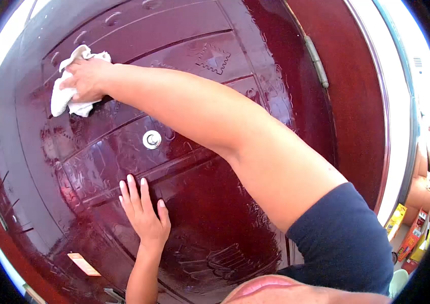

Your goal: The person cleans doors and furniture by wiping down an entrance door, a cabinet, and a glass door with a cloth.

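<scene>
My right hand (87,80) is closed on a crumpled white cloth (62,101) and presses it against the upper left of a glossy dark red panelled door (210,182). The right arm reaches across the door from the right. Lower down, my left hand (146,215) lies flat on the door with its fingers stretched upward and the thumb apart; nothing is in it. Between the two hands sits a round silver peephole (151,139). Part of the cloth is hidden under my right fingers.
A metal hinge (316,62) runs along the door's right side, next to the red frame (354,96). A pale orange-and-white sticker (84,264) is low on the left. Several colourful boxes (414,235) stand at the lower right, beyond the frame.
</scene>
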Tool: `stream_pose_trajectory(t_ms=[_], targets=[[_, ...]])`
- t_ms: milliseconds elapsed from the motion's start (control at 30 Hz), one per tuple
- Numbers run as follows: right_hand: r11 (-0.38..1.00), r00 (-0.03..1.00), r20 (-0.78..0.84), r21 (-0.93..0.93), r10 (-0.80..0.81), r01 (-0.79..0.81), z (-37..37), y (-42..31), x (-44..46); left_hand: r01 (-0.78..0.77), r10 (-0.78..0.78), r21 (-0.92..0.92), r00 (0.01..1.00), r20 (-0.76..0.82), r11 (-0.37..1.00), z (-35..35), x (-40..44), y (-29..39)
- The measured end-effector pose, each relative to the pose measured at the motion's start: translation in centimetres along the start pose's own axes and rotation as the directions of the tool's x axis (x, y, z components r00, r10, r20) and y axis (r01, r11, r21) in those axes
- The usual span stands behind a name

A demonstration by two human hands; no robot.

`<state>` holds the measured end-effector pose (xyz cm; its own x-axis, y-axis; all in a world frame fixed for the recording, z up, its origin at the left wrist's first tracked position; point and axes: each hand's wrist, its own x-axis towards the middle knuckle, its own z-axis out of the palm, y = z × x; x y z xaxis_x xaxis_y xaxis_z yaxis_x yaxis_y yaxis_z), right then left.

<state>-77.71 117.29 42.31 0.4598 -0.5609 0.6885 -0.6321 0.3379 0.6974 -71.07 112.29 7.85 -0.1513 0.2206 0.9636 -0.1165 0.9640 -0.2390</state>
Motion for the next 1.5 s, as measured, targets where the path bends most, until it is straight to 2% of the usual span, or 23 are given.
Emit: stream_pose_trajectory(t_ms=[100, 267, 300, 333, 367, 400, 467, 500, 533, 633, 800, 900, 933, 967, 1000, 1033, 1167, 1200, 1233, 1267, 1367, 1433, 1500], targets=[[0.988, 0.995, -0.03, -0.116, 0.097, -0.1, -1.1, 4.1, -0.3, -0.006, 0.006, 0.011, 1.0, 0.007, 1.0, 0.2, -0.2, -0.2], [0.856, 0.863, -0.414, -0.292, 0.29, -0.428, -5.0, 18.7, -6.5, -0.002, 0.0, 0.043, 0.999, 0.035, 0.999, 0.0, -0.1, 0.0], [0.918, 0.882, -0.44, -0.258, 0.167, -0.303, -9.2, 18.4, -9.4, -0.004, 0.002, 0.055, 0.999, 0.041, 0.998, 0.2, -0.1, 0.0], [0.906, 0.856, -0.456, -0.209, 0.243, -0.368, -12.0, 18.2, -12.1, -0.011, 0.009, 0.063, 0.999, 0.033, 0.998, 0.3, -0.2, -0.1], [0.91, 0.855, -0.499, -0.274, 0.141, -0.31, -10.9, 23.4, -12.9, -0.011, 0.008, 0.062, 0.999, 0.042, 0.998, 0.1, -0.1, 0.0], [0.861, 0.802, -0.479, -0.163, 0.358, -0.481, -12.4, 23.4, -14.4, 0.0, -0.003, 0.075, 0.999, 0.048, 0.997, 0.1, -0.2, 0.1], [0.887, 0.75, -0.62, -0.183, 0.23, -0.424, -14.2, 25.6, -16.7, 0.004, -0.009, 0.092, 0.998, 0.056, 0.996, 0.1, -0.1, 0.2], [0.85, 0.764, -0.578, -0.216, 0.285, -0.48, -15.0, 27.2, -17.6, 0.012, -0.018, 0.093, 0.998, 0.06, 0.996, 0.1, -0.1, 0.4], [0.779, 0.663, -0.564, -0.054, 0.492, -0.624, -15.8, 27.8, -18.7, 0.02, -0.026, 0.095, 0.998, 0.064, 0.995, 0.1, -0.1, 0.6], [0.784, 0.726, -0.613, -0.266, 0.311, -0.561, -18.0, 30.9, -23.9, 0.031, -0.038, 0.111, 0.998, 0.059, 0.993, 0.1, -0.1, 0.9], [0.718, 0.595, -0.524, 0.046, 0.609, -0.694, -21.1, 25.7, -29.1, 0.024, -0.024, 0.127, 1.0, -0.001, 0.992, 1.0, -0.3, 1.1], [0.541, 0.468, -0.569, -0.047, 0.677, -0.84, -19.2, 23.0, -32.0, 0.025, -0.02, 0.138, 0.999, -0.037, 0.99, 1.4, -0.4, 1.2], [0.581, 0.572, -0.537, -0.175, 0.62, -0.795, -18.4, 24.7, -33.5, 0.057, -0.053, 0.117, 0.998, -0.04, 0.991, 1.5, -0.6, 1.3], [0.667, 0.49, -0.659, 0.024, 0.57, -0.745, -16.8, 25.8, -35.2, 0.062, -0.057, 0.125, 0.998, -0.041, 0.99, 1.5, -0.9, 1.3], [0.526, 0.606, -0.477, -0.306, 0.636, -0.793, -15.8, 24.5, -36.7, 0.064, -0.059, 0.132, 0.997, -0.042, 0.989, 1.6, -0.9, 1.3], [0.662, 0.711, -0.43, -0.288, 0.556, -0.692, -15.6, 24.7, -38.6, 0.061, -0.056, 0.134, 0.998, -0.041, 0.989, 1.6, -0.7, 1.4], [0.633, 0.514, -0.539, 0.046, 0.667, -0.773, -13.1, 13.0, -42.9, 0.034, -0.029, 0.127, 0.999, -0.042, 0.991, 1.4, -0.5, 1.5], [0.581, 0.563, -0.465, -0.123, 0.683, -0.805, -13.2, 9.4, -43.6, 0.03, -0.025, 0.125, 0.999, -0.039, 0.992, 1.3, -0.5, 1.5], [0.612, 0.516, -0.449, 0.09, 0.729, -0.786, -12.3, 8.0, -45.5, 0.028, -0.023, 0.126, 0.999, -0.04, 0.992, 1.1, -0.5, 1.4], [0.658, 0.618, -0.481, -0.106, 0.622, -0.745, -12.5, 3.8, -46.1, 0.008, -0.002, 0.11, 0.999, -0.051, 0.994, 1.0, -0.5, 1.3], [0.616, 0.636, -0.288, -0.168, 0.716, -0.77, -11.2, -4.7, -53.0, -0.007, 0.014, 0.121, 0.998, -0.054, 0.993, 0.8, -0.6, 1.3], [0.524, 0.533, -0.222, -0.101, 0.817, -0.846, -10.5, -11.1, -58.0, -0.007, 0.016, 0.129, 0.997, -0.071, 0.992, 1.0, -0.5, 1.3], [0.228, 0.224, -0.138, 0.014, 0.965, -0.973, -9.3, -17.2, -63.6, -0.015, 0.027, 0.131, 0.996, -0.09, 0.991, 1.2, -0.7, 1.2]])
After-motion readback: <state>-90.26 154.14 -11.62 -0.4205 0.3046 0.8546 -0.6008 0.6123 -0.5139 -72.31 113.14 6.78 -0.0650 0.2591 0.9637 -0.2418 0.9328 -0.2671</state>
